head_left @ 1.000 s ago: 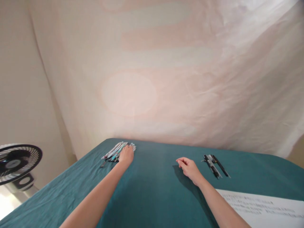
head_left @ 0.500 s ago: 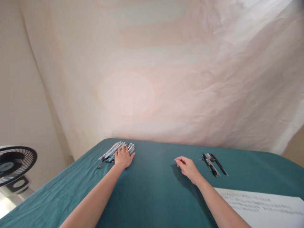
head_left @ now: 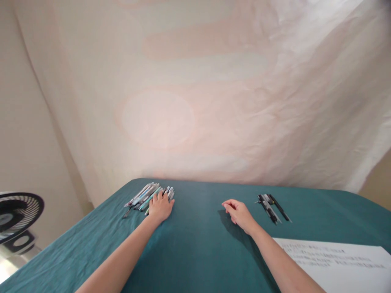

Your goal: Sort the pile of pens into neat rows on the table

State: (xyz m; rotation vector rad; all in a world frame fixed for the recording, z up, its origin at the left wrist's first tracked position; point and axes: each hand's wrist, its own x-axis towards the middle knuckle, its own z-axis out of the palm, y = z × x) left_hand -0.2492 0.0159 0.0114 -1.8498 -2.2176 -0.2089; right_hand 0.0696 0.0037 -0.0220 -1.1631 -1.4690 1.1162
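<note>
A heap of pens (head_left: pixel 142 196) in white, grey, blue and green lies on the cloth at the far left. My left hand (head_left: pixel 161 206) rests on the heap's right side, palm down and fingers spread, with its fingertips over several pens. The pens under the fingers are partly hidden. To the right, my right hand (head_left: pixel 238 212) hovers over the cloth, thumb and fingers drawn together, and nothing shows between them. A smaller group of mostly black pens (head_left: pixel 269 208) lies beyond it to the right, apart from the hand.
A dark green cloth (head_left: pixel 189 248) covers the table. White paper with blurred printed lines (head_left: pixel 339 276) lies at the front right, partly behind my right forearm. A black fan (head_left: pixel 18 215) stands off the left edge. Pale sheeting (head_left: pixel 214 122) hangs behind the table.
My left hand has shifted slightly down and its fingers have drawn back a little over the pens, so more of the heap shows. The view has turned slightly; my right hand keeps its pose.
</note>
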